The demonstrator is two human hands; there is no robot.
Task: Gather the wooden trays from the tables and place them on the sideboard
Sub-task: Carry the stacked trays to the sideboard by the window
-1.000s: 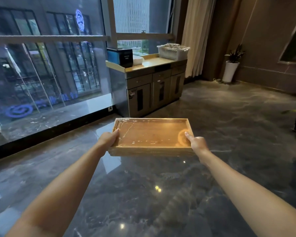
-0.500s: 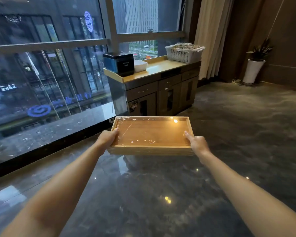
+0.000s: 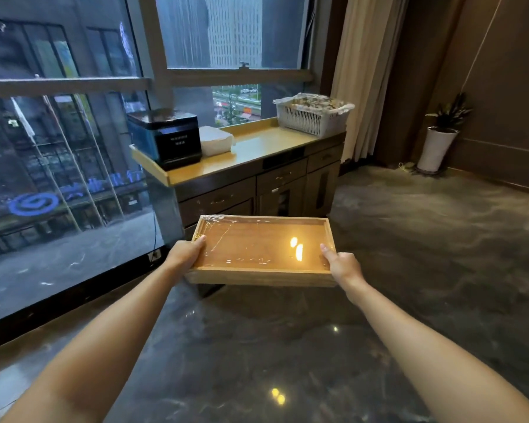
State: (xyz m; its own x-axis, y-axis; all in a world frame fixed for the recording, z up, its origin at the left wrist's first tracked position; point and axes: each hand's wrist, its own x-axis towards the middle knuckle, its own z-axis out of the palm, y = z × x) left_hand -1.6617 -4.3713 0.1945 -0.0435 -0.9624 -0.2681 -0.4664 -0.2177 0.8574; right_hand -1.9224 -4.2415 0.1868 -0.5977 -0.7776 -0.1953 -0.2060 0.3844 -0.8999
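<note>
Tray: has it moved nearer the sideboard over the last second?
Yes. The tray, held in both hands, has closed in on the sideboard, whose cabinet front now sits just beyond the tray's far edge.

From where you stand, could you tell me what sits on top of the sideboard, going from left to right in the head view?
black box → white folded stack → bare stretch of the sideboard top → white basket covered in plastic film.
</note>
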